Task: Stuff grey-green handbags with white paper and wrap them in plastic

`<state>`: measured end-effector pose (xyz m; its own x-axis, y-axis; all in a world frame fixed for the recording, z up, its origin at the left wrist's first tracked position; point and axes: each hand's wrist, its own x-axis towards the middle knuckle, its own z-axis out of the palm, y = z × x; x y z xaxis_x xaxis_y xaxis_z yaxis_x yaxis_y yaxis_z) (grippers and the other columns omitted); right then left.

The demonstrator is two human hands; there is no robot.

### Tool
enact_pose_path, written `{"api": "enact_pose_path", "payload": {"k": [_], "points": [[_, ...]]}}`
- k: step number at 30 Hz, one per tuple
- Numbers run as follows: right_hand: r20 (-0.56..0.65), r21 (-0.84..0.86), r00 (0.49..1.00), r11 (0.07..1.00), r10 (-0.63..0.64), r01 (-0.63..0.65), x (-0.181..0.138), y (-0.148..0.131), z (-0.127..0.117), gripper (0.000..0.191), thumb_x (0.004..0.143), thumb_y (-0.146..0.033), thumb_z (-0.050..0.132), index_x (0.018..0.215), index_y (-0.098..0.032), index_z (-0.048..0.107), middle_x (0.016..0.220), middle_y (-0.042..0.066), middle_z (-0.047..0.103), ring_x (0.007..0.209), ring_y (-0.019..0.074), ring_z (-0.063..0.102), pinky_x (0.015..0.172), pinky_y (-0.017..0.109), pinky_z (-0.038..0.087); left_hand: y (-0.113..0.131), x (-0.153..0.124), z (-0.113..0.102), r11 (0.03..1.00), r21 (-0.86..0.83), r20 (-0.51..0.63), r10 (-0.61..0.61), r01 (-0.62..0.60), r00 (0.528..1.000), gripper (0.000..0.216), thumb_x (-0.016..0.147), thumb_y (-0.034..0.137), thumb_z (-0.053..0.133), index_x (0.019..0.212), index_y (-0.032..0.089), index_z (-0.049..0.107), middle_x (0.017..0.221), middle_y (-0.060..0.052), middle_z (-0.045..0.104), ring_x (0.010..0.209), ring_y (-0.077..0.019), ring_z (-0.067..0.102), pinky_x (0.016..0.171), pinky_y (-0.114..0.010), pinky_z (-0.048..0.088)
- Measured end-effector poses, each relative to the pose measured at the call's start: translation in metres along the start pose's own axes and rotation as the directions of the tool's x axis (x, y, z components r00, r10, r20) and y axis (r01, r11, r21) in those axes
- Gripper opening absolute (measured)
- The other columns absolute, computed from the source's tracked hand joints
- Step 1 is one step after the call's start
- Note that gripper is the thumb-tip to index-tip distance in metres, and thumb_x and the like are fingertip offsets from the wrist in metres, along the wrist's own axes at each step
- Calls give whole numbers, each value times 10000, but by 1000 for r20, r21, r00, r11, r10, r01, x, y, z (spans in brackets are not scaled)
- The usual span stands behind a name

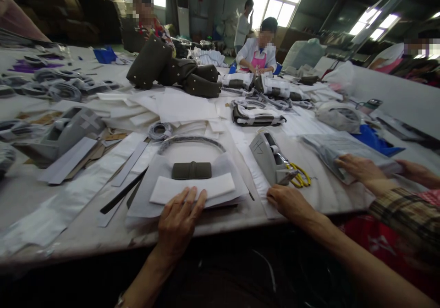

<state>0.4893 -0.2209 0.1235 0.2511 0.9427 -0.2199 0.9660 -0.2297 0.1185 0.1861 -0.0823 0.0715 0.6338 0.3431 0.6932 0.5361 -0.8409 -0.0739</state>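
My left hand (182,214) lies with fingers stretched out on the near edge of a white foam strip (194,189). Beneath the strip is a small dark olive bag (161,202) partly wrapped in thin white tissue (223,166), its flap tab (191,171) showing and its wrapped handle (192,139) arching behind. My right hand (290,202) rests at the table's front, fingers curled together at the edge of a white plastic sheet (256,170). Just beyond it stands a grey tape dispenser (270,159), with yellow-handled scissors (300,175) beside it.
A co-worker's hands (362,168) press on a plastic-wrapped package (338,150) at right. Another tape dispenser (68,131) and card strips (72,161) lie left. Farther back are foam sheets (185,104), dark bags (151,63) and a wrapped bag (256,114). Other people work across the table.
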Motion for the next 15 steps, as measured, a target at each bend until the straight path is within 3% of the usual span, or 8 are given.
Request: {"api": "enact_pose_path", "payload": {"k": [7,11,15], "points": [[-57,-89,998,996,-25,20,4,-1,5,194,888,-111,498,818,-134,677,827,97,701,751,208,675,602,276,378,1,-1,2,1000,20,-13,2,-1,1000,374,978,108,467,1304,224,609,1257,-57,675,1155,-257,622,947,-385,431],[-145,55,989,998,-3,11,7,10,4,179,881,-117,495,839,-141,667,849,79,696,763,201,659,669,285,419,1,0,2,999,33,-25,9,-8,1000,372,969,102,477,1294,221,616,1249,-60,678,1148,-256,626,940,-381,436],[-215,255,975,960,-61,116,-9,21,-5,209,930,-205,489,897,-176,693,909,63,698,828,195,650,756,296,455,1,2,1,999,39,-25,7,-6,1000,373,969,100,462,1280,224,627,1241,-62,682,1145,-245,628,940,-372,438]]}}
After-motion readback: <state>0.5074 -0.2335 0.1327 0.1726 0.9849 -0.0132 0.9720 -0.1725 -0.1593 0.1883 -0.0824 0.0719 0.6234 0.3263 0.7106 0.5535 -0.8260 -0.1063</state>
